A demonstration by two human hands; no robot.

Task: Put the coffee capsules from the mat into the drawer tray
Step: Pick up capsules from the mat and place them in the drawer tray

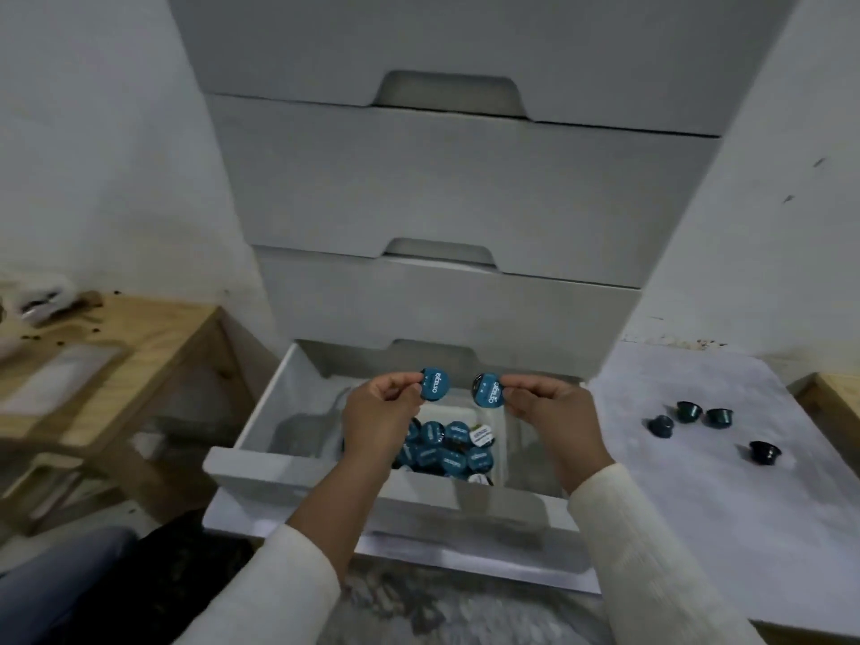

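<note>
My left hand (379, 414) pinches a teal coffee capsule (436, 385) by its rim, foil lid facing me, above the open bottom drawer (260, 463). My right hand (551, 412) pinches a second teal capsule (487, 389) the same way, just to the right of the first. Below both hands, a white tray (497, 458) inside the drawer holds several teal capsules (446, 446) lying close together. On the white mat (698, 505) to the right, several dark capsules (688, 412) stand upside down, one of them (763, 452) apart from the rest.
A white drawer unit (446, 188) with closed drawers rises behind the open one. A wooden bench (116, 360) with clutter stands at the left. A clear container (302, 432) lies in the drawer's left part. A patterned rug (442, 607) covers the floor near me.
</note>
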